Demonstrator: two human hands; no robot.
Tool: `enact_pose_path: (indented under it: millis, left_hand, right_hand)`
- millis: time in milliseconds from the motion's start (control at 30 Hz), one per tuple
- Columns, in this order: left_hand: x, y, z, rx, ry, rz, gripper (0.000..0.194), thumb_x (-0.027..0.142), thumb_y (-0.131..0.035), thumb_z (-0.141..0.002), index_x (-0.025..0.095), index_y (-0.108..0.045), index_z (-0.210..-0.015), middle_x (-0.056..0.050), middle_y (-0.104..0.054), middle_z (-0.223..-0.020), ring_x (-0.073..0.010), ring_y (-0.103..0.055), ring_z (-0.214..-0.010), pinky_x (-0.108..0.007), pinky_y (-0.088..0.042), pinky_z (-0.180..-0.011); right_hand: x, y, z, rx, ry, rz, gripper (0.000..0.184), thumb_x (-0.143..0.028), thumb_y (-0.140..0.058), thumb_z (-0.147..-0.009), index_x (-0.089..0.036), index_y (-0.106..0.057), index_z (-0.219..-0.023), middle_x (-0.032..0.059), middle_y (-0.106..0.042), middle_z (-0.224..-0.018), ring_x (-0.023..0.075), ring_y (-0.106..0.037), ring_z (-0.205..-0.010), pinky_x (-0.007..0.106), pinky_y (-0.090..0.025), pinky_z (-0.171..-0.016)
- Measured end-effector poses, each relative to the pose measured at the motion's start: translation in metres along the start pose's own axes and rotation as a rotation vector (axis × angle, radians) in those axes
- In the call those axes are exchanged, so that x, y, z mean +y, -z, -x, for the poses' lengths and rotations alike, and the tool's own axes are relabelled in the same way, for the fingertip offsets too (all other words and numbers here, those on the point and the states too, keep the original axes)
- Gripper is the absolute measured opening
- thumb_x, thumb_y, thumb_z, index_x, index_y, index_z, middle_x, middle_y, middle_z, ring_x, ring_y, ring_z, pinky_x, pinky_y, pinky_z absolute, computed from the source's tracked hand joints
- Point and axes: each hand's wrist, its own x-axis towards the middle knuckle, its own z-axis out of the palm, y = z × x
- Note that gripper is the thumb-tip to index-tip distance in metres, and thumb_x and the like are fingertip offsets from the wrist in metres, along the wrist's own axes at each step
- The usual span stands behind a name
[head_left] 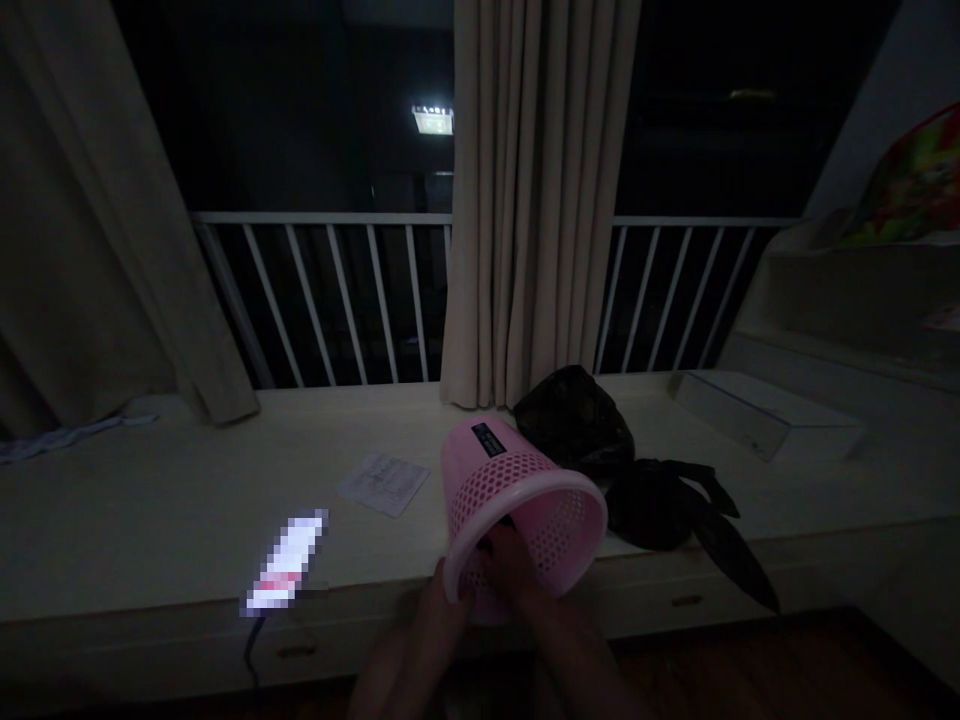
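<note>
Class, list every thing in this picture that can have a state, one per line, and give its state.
Pink perforated plastic basket: tipped on its side, nothing seen inside, held at the rim.
Left hand: gripping the rim.
Right hand: fingers inside the rim.
Black plastic bag: crumpled, lying on the ledge.
Beige curtain: drawn together.
Phone: screen lit.

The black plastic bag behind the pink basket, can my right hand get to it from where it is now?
Probably not directly: the right hand is inside the pink basket, whose wall stands between it and the black plastic bag.

Pink perforated basket (517,490), black bag (600,440), beige curtain (532,200), white paper slip (382,482)
</note>
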Motion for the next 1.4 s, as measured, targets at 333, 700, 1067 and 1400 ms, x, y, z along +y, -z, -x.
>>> enact_pose_path:
  millis: [333, 700, 1067, 1400]
  left_hand:
    - [0.001, -0.001, -0.001, 0.016, 0.01, 0.028, 0.041, 0.013, -0.054, -0.089, 0.008, -0.058, -0.13, -0.016, -0.074, -0.124, -0.0236, -0.07, -0.116, -0.027, -0.052, -0.097]
    - [-0.001, -0.001, -0.001, -0.011, -0.006, 0.026, 0.04, 0.01, -0.051, -0.092, 0.006, -0.054, -0.133, -0.017, -0.072, -0.126, -0.0223, -0.071, -0.113, -0.025, -0.052, -0.094]
    - [-0.009, -0.008, -0.001, 0.019, 0.013, 0.023, 0.038, 0.008, -0.051, -0.09, 0.011, -0.059, -0.128, -0.012, -0.077, -0.118, -0.0203, -0.073, -0.109, -0.024, -0.053, -0.091]
    - [-0.006, -0.011, -0.002, -0.017, 0.043, -0.007, 0.039, 0.01, -0.051, -0.092, 0.008, -0.056, -0.131, -0.014, -0.076, -0.12, -0.0211, -0.073, -0.109, -0.023, -0.053, -0.088]
  right_hand:
    - [0.011, -0.006, -0.005, 0.038, -0.031, 0.094, 0.032, -0.02, -0.052, -0.09, -0.018, -0.073, -0.113, 0.0106, -0.071, -0.119, 0.0263, -0.061, -0.113, 0.037, -0.042, -0.099]
    - [0.004, 0.004, 0.002, 0.035, -0.092, 0.1, 0.034, -0.023, -0.051, -0.092, -0.017, -0.073, -0.117, 0.0124, -0.068, -0.122, 0.0293, -0.057, -0.117, 0.04, -0.04, -0.103]
    - [0.012, 0.009, 0.006, -0.044, -0.046, 0.066, 0.036, -0.017, -0.05, -0.089, -0.015, -0.073, -0.117, 0.0135, -0.066, -0.124, 0.0282, -0.056, -0.12, 0.038, -0.039, -0.105]
    - [0.015, 0.019, 0.01, -0.083, -0.021, -0.016, 0.04, -0.011, -0.052, -0.084, -0.015, -0.074, -0.117, 0.0125, -0.067, -0.126, 0.0259, -0.057, -0.12, 0.036, -0.039, -0.108]
